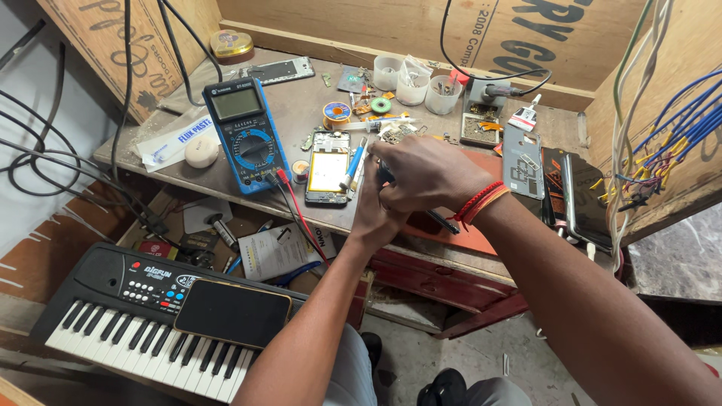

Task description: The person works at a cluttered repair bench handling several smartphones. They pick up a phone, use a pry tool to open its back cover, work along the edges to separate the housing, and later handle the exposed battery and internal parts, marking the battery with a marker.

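Observation:
An opened phone [329, 167] with a yellow battery lies on the wooden workbench [301, 113], with a blue-handled tool [353, 164] resting across its right edge. My left hand [374, 214] sits just right of the phone, fingers curled; what it grips is hidden. My right hand [425, 174] lies over it, knuckles up, with red and orange thread bands at the wrist [481, 201]. A dark thin object [444, 222] pokes out below the right hand. A blue multimeter [247, 134] with red and black leads stands left of the phone.
A toy keyboard [113, 308] carrying a dark phone [232, 312] sits lower left. Phone back covers [523, 162] and dark phones [587, 199] lie at right. Plastic cups [412, 83], a solder spool [336, 114], a paste tube [177, 139], hanging wires [677, 128] and cables [45, 165] crowd the edges.

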